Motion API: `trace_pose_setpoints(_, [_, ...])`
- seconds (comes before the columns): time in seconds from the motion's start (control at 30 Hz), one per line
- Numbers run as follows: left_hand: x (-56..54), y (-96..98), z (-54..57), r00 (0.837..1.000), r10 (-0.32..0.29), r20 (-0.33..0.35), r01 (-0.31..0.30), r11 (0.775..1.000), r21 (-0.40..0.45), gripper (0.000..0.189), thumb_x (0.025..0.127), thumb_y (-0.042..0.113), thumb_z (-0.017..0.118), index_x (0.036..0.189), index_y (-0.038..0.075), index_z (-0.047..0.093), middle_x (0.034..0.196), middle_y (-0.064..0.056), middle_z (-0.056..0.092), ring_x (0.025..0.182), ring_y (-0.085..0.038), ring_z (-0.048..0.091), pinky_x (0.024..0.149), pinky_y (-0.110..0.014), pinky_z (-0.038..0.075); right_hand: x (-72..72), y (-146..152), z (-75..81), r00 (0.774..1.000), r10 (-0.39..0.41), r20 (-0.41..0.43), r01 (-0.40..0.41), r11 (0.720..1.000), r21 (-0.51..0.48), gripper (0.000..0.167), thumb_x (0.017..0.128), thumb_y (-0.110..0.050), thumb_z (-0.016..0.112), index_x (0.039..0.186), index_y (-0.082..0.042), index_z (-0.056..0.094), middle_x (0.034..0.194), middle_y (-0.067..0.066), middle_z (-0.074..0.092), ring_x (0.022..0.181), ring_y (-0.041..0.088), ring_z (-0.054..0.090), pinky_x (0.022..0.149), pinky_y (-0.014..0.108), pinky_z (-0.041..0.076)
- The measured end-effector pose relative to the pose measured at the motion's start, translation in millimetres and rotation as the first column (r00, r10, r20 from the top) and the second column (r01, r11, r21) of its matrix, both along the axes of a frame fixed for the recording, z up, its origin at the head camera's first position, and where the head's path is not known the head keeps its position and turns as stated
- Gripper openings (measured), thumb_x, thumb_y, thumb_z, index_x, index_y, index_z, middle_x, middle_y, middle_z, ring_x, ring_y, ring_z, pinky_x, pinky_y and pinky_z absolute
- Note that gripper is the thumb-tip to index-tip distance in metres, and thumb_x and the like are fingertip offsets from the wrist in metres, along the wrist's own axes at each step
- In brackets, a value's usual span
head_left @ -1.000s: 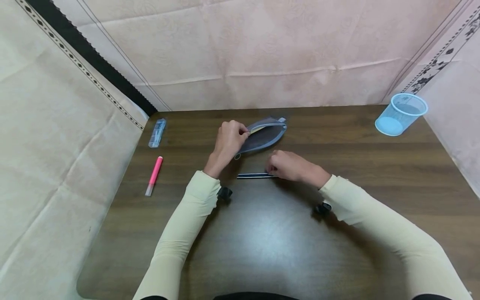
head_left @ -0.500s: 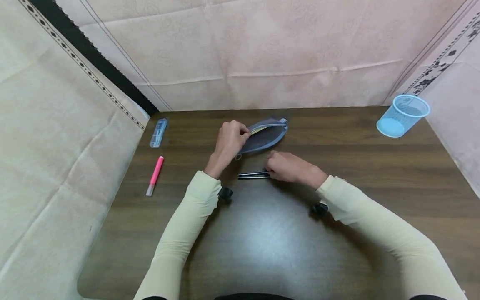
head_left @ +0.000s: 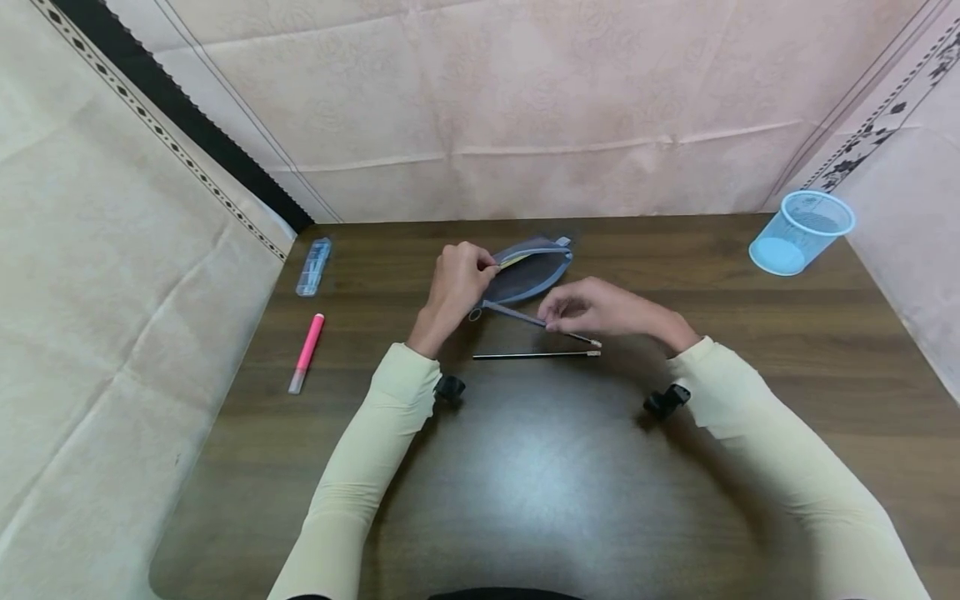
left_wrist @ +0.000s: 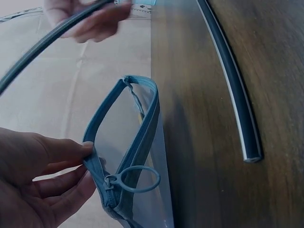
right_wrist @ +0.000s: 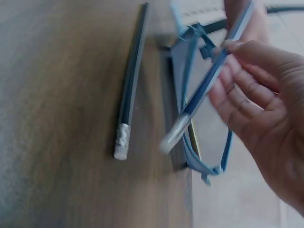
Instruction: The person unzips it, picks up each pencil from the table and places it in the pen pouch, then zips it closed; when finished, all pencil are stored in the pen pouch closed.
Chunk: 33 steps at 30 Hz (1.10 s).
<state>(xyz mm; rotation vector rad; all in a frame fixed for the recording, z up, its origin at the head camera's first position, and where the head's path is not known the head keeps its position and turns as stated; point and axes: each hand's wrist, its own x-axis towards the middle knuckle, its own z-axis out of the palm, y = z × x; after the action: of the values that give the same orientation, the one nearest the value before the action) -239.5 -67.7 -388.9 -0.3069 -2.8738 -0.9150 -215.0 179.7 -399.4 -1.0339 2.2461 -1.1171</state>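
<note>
My left hand (head_left: 457,279) pinches the zipped edge of a blue-trimmed mesh pencil pouch (head_left: 536,279), whose mouth gapes. A thin yellowish item (head_left: 516,260) shows inside it. In the left wrist view the zipper's ring pull (left_wrist: 138,179) hangs at the near end. Between thumb and fingers, my right hand (head_left: 603,308) holds a dark pencil (right_wrist: 204,88) with a white eraser end, lifted and slanting beside the pouch. A second dark pencil (head_left: 525,356) lies flat on the table in front of the pouch; its eraser end (right_wrist: 121,142) points right in the head view.
A pink marker (head_left: 307,354) and a clear blue plastic case (head_left: 313,267) lie at the table's left side. On the back right stands a light-blue mesh cup (head_left: 801,233). Pale cloth (head_left: 525,108) hangs behind the brown wooden table (head_left: 525,483).
Two pencils lay together under my right hand; it has picked one up and raised it toward the pouch. The other stays on the table. My left hand keeps its place.
</note>
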Motion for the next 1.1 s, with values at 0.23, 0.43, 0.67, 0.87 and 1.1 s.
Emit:
trace_pose_setpoints(0.23, [-0.2, -1.0, 0.0, 1.000, 0.010, 0.003, -0.010, 1.000, -0.010, 0.013, 0.093, 0.017, 0.073, 0.098, 0.008, 0.081, 0.096, -0.008, 0.079, 0.082, -0.017, 0.070, 0.074, -0.032, 0.057, -13.8, 15.4, -4.8, 0.849, -0.063, 0.525, 0.154, 0.979, -0.131, 0.026, 0.101, -0.007, 0.059, 0.123, 0.006, 0.065, 0.106, 0.009, 0.076, 0.087, 0.015, 0.071, 0.084, 0.037, 0.059])
trace_pose_setpoints(0.43, [-1.0, -0.7, -1.1, 1.000, 0.012, -0.001, -0.012, 1.000, -0.002, 0.013, 0.093, 0.017, 0.073, 0.098, 0.008, 0.081, 0.098, -0.008, 0.079, 0.082, -0.017, 0.071, 0.074, -0.033, 0.058, -21.9, 2.2, -17.7, 0.502, -0.056, 0.863, 0.362, 0.920, -0.150, 0.025, 0.105, 0.000, 0.046, 0.108, 0.001, 0.070, 0.103, 0.008, 0.075, 0.093, 0.015, 0.071, 0.086, 0.029, 0.059])
trace_pose_setpoints(0.67, [-2.1, 0.6, -1.0, 1.000, 0.013, -0.003, -0.013, 1.000, 0.005, 0.013, 0.093, 0.016, 0.073, 0.098, 0.008, 0.081, 0.098, -0.008, 0.079, 0.083, -0.017, 0.071, 0.076, -0.033, 0.058, -39.7, -22.3, -19.2, 0.271, -0.153, 0.950, 0.680, 0.730, -0.077, 0.024, 0.103, 0.001, 0.049, 0.095, 0.000, 0.071, 0.100, 0.012, 0.072, 0.089, 0.019, 0.072, 0.083, 0.030, 0.060])
trace_pose_setpoints(0.87, [-2.3, 3.0, -1.1, 1.000, 0.004, 0.008, -0.004, 1.000, 0.020, 0.013, 0.094, 0.016, 0.073, 0.099, 0.007, 0.081, 0.097, -0.009, 0.078, 0.082, -0.018, 0.068, 0.076, -0.033, 0.057, -53.6, -40.0, -18.2, 0.140, -0.160, 0.977, 0.805, 0.593, -0.018, 0.022, 0.100, 0.004, 0.053, 0.122, 0.004, 0.058, 0.097, 0.019, 0.074, 0.084, 0.025, 0.075, 0.083, 0.032, 0.061])
trace_pose_setpoints(1.1, [-1.8, 4.4, -0.9, 1.000, 0.001, 0.017, -0.001, 1.000, 0.019, 0.014, 0.094, 0.017, 0.072, 0.099, 0.007, 0.081, 0.096, -0.009, 0.078, 0.078, -0.018, 0.067, 0.072, -0.032, 0.056, -63.9, -67.9, -17.5, 0.131, -0.248, 0.960, 0.855, 0.518, 0.017, 0.030, 0.097, 0.009, 0.054, 0.126, 0.008, 0.058, 0.090, 0.020, 0.077, 0.078, 0.023, 0.075, 0.095, 0.033, 0.055])
